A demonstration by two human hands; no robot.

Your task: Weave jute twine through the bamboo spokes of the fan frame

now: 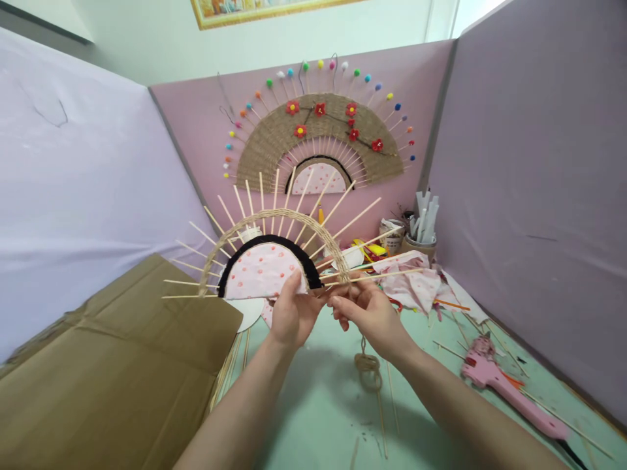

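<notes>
A half-round fan (255, 271) is held up in front of the person, above the bench (313, 418), its straight edge down. Its pink patterned centre has a black border (267, 240), and thin sticks (262, 189) radiate outward through an arched band of woven twine (281, 214). The left hand (295, 313) has its grip closed on the fan's lower right part, thumb laid over the patterned front. The right hand (369, 316) is just beside it, fingers bent at the band's right end; I cannot tell whether its grip pinches the twine or a stick. Below that hand hangs a looped bundle of twine (367, 372). Behind, a larger fan with red flowers (255, 150) and coloured ball tips is mounted on a pink panel (189, 124). A pink glue gun (514, 398) lies on the bench's right side, near crumpled pink fabric (411, 281); cardboard (122, 365) is at the left.
</notes>
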